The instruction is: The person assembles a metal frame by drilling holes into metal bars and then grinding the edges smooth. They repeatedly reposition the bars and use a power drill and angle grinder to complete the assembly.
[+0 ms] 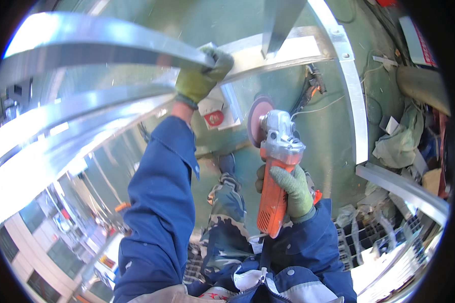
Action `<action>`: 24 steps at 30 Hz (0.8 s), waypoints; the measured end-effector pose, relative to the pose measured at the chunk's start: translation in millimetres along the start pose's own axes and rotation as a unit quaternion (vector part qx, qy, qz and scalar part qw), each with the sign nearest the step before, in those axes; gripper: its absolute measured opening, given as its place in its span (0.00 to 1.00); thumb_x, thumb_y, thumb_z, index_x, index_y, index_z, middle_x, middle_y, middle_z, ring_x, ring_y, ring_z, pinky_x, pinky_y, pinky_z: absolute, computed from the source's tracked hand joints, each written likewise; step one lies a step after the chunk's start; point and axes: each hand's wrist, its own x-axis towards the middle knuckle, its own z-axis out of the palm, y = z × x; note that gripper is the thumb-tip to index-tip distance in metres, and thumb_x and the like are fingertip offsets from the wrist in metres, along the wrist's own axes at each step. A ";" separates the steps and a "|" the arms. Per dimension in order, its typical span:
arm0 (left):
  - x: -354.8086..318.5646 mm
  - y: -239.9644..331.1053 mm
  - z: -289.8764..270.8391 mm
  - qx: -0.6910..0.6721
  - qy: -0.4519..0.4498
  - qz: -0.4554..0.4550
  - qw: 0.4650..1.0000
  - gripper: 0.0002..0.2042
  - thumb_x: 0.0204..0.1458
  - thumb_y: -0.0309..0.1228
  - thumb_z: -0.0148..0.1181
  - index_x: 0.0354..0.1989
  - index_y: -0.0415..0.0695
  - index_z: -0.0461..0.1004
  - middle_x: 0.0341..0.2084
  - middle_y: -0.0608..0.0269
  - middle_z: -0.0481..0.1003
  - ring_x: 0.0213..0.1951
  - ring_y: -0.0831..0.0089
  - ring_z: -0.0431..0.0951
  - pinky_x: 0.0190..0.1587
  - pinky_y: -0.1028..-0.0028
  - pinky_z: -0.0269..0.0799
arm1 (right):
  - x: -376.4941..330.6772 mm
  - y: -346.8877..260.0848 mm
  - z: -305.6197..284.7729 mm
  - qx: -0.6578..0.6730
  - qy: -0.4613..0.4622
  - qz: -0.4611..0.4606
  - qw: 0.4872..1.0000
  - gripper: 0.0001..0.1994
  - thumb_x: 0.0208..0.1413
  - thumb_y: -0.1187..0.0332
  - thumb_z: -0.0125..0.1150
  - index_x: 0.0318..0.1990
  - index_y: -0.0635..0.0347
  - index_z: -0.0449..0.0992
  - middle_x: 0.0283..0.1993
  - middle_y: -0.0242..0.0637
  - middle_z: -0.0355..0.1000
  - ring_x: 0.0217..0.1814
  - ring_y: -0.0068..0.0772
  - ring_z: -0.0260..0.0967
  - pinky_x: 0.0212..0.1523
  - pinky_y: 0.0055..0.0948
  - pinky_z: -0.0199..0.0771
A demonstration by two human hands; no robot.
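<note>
My right hand (297, 191), in a green work glove, is closed around the orange body of an angle grinder (272, 198). The grinder points away from me, its silver head uppermost, and a reddish disc (259, 121) sits on the left of that head, apart from any metal. Ahead and to the left, my gloved left hand (201, 80) wraps its fingers over the end of a long shiny metal bar (111, 39). This bar runs off to the left. Below it lies another broad metal bar (81, 107), bright with glare.
A metal frame bar (356, 101) with holes stands on the right, meeting a pale crosspiece (275, 54) at the far side. Cables (312, 87) trail over the green floor. Crumpled sheeting (400, 144) and a wire grate (384, 230) lie to the right.
</note>
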 end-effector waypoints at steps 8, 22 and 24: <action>-1.9 4.9 0.2 -0.064 -0.042 -0.069 0.995 0.14 0.66 0.42 0.66 0.41 0.42 0.81 0.30 0.68 0.82 0.30 0.79 0.81 0.35 0.75 0.79 | 16.4 37.1 2.1 0.063 0.036 -0.089 0.993 0.27 0.58 0.64 0.73 0.62 0.61 0.71 0.45 0.39 0.78 0.41 0.35 0.80 0.43 0.36 0.84; -7.3 7.2 -10.9 -0.282 -0.062 -0.014 0.957 0.19 0.69 0.46 0.59 0.40 0.38 0.78 0.37 0.57 0.81 0.41 0.68 0.79 0.47 0.68 0.76 | 52.9 45.4 -21.7 0.017 0.042 -0.171 0.984 0.34 0.52 0.59 0.73 0.64 0.67 0.71 0.48 0.46 0.80 0.43 0.41 0.82 0.44 0.38 0.86; -7.2 2.9 -9.1 -0.267 -0.031 -0.014 0.963 0.18 0.68 0.45 0.62 0.40 0.39 0.79 0.34 0.62 0.82 0.35 0.74 0.78 0.40 0.72 0.74 | 55.1 49.8 -20.6 0.033 0.035 -0.190 0.981 0.34 0.53 0.60 0.72 0.64 0.68 0.71 0.48 0.47 0.80 0.43 0.41 0.82 0.44 0.39 0.86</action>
